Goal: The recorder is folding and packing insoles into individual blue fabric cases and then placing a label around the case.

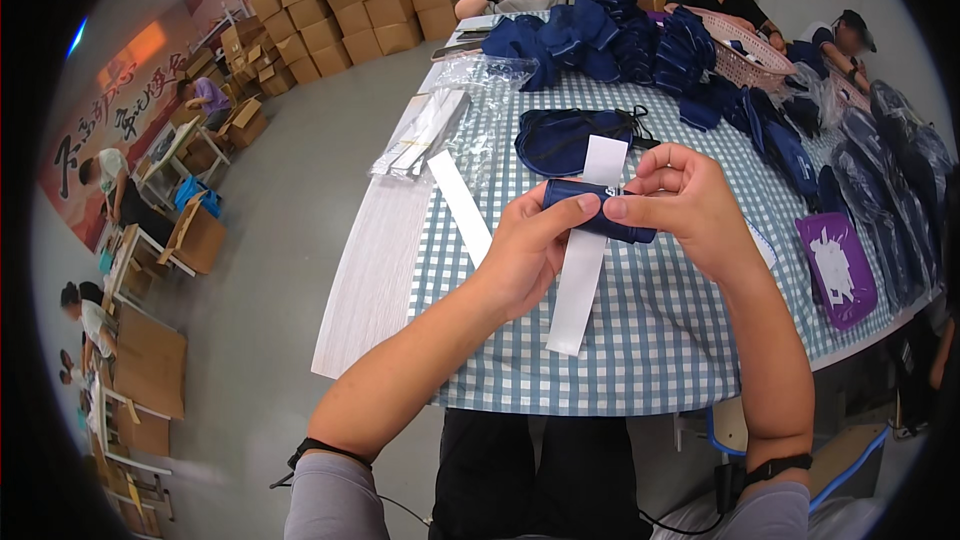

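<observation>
Above the table, both hands hold a small folded navy cloth piece (632, 233) with a little white mark on it. My left hand (525, 245) is closed on its left end, thumb pressed on top. On the right end, my right hand (690, 208) pinches with thumb and fingers. A long white strip (578, 295) runs behind the cloth and sticks out above and below it; whether it is attached cannot be seen. Just beyond lies a navy drawstring pouch (560, 135) with black cord. Another white strip (462, 210) rests beside my left forearm.
The table has a blue-and-white checked cloth (490, 370). To the left are white strips in transparent plastic (425, 135); to the right, a purple tray (868, 275) and bagged navy goods (860, 180). Navy cloth pieces (590, 35) and a pink basket (725, 60) stand far off, near co-workers.
</observation>
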Demonstrator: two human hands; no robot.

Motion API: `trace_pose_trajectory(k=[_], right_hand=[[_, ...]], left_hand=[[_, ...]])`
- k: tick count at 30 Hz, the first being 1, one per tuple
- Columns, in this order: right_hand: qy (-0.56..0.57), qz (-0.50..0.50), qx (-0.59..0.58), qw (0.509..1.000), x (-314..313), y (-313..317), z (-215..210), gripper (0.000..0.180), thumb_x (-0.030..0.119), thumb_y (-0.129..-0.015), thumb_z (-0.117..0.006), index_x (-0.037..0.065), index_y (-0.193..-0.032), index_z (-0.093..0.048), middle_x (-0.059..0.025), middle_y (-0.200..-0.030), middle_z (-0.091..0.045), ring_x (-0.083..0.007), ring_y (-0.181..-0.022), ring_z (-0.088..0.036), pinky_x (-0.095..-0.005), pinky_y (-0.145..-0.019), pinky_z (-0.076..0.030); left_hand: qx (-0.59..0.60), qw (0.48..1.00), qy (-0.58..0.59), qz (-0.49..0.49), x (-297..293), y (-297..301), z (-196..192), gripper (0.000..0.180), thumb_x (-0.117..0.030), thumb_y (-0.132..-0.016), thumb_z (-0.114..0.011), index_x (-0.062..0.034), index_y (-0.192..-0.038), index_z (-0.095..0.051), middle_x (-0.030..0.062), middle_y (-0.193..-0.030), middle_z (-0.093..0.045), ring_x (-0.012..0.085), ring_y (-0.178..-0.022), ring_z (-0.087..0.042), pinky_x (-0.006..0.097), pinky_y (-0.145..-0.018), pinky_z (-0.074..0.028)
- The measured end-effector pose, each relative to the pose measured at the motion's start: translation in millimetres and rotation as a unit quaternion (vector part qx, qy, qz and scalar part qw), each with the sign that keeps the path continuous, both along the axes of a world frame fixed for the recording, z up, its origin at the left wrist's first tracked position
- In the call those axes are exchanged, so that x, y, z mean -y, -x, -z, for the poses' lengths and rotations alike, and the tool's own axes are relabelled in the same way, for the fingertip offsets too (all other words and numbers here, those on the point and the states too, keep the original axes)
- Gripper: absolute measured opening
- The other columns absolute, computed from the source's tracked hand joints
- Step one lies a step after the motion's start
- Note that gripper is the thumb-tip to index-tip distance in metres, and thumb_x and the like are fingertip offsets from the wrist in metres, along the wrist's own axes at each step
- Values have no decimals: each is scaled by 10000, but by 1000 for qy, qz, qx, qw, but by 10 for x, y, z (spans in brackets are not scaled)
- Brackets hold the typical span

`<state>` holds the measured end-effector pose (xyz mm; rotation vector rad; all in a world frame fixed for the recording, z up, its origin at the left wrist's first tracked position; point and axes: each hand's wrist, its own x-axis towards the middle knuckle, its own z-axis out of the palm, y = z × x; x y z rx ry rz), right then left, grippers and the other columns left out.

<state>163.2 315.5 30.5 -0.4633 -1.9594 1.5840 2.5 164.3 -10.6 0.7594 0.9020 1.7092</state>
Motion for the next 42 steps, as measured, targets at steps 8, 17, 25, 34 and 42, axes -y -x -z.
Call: trace_pose_trajectory(k=[8,17,25,34,42], right_hand=[[-28,15,-21,999,34,24,16,492,252,-751,-1030,35,-1010,-672,-103,-906,-766,-121,-793,-732,-236,-687,-569],[-19,5,-32,999,48,26,41,460,207,-763,-1024,56,-967,-641,-93,-914,-751,-128,-806,-744,-241,-704,-592],[-10,-4,-42,999,65,28,37,462,183,-775,-1017,53,-980,-624,-85,-944,-734,-133,-832,-744,-251,-716,-604],[-4,1,-59,998,70,26,39,435,150,-783,-1002,54,-971,-621,-90,-950,-730,-139,-838,-743,-261,-737,-613],[-1,-9,-53,999,62,13,16,408,144,-793,-998,44,-962,-641,-80,-922,-747,-119,-811,-752,-241,-714,-606]], left_hand=[[-44,999,0,-29,-18,7,47,304,-266,-1047,-739,-44,-1251,-698,74,-1195,-776,149,-1113,-746,331,-981,-615],[-9,1000,8,-22,3,6,27,314,-167,-1029,-771,0,-1274,-667,111,-1165,-772,157,-1078,-745,336,-999,-587],[-15,999,-12,-41,5,-15,29,299,-152,-1020,-778,3,-1256,-679,115,-1150,-779,161,-1072,-748,337,-1001,-589],[-19,1000,-20,-14,11,-4,31,368,-169,-1015,-791,-2,-1310,-647,116,-1191,-769,171,-1113,-750,356,-1037,-590],[-16,1000,-16,-10,5,-1,46,372,-177,-1012,-794,-7,-1309,-649,123,-1206,-763,181,-1131,-749,370,-1041,-595]])
